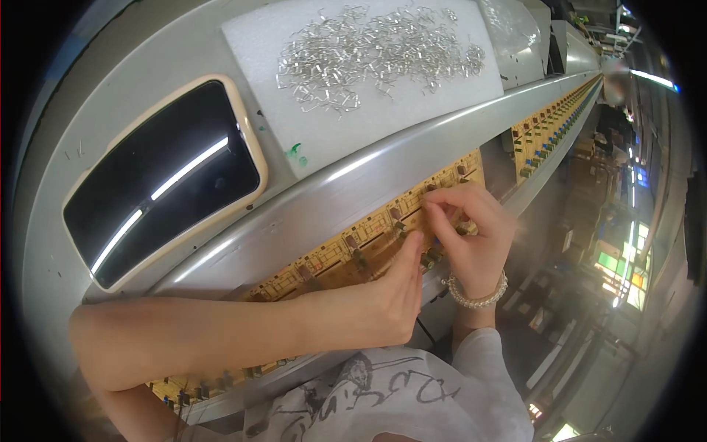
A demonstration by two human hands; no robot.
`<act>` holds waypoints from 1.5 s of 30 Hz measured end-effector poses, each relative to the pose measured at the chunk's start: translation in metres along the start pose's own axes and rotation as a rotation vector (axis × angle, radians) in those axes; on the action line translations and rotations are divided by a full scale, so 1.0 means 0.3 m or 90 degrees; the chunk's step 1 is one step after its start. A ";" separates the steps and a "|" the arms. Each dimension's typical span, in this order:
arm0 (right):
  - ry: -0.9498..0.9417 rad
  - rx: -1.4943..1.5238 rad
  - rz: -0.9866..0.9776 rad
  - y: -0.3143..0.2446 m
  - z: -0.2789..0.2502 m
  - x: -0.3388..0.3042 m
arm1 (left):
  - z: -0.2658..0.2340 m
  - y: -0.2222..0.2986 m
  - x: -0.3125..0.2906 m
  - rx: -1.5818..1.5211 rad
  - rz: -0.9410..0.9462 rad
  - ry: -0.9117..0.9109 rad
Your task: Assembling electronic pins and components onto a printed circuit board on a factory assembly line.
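A long yellowish circuit board (328, 258) with rows of small components runs diagonally beneath both hands. At its upper right part, my right hand (479, 225), with a beaded bracelet on the wrist, is closed in a pinch of thumb and forefinger at the board's surface. Whatever sits between those fingertips is too small to make out. My left hand (387, 298) is beside it, lower and to the left, above the board's near edge. Its fingers are pressed together with the thumb, and their contents are hidden. The left forearm crosses over part of the board.
Beyond the metal rail (353, 173), a white foam sheet (250, 48) bears a heap of bent metal wire pieces (375, 55). A dark-screened smartphone (169, 177) lies to its left. Clear plastic (512, 33) is at the far right. More circuit boards (549, 132) continue along the line.
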State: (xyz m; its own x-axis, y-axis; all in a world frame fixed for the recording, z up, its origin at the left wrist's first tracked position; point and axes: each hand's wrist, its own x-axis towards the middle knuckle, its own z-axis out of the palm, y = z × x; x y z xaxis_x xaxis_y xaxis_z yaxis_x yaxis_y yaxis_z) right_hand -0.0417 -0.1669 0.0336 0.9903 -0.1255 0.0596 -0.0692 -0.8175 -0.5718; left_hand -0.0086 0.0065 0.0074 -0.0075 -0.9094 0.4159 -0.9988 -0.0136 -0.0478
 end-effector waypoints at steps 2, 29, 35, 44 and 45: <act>0.021 -0.020 -0.002 0.003 0.012 -0.005 | 0.005 0.009 -0.006 -0.006 0.029 0.015; 0.082 -0.281 -0.040 -0.023 0.058 -0.012 | 0.060 0.030 -0.006 0.004 0.021 0.049; 0.069 -0.226 -0.130 -0.021 0.025 -0.023 | -0.011 0.001 -0.014 0.012 0.008 0.027; 0.111 -0.166 -0.076 -0.008 0.006 -0.023 | 0.009 0.011 -0.022 0.063 0.049 0.003; 0.100 -0.173 -0.146 -0.017 -0.002 0.017 | 0.018 0.015 -0.025 0.062 0.053 0.005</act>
State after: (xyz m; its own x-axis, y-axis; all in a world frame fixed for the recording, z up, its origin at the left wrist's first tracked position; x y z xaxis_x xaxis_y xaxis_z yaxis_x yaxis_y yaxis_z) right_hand -0.0362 -0.1636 0.0373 0.9546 0.0101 0.2976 0.1014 -0.9507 -0.2932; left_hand -0.0126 0.0112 -0.0008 -0.0910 -0.9061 0.4132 -0.9852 0.0214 -0.1702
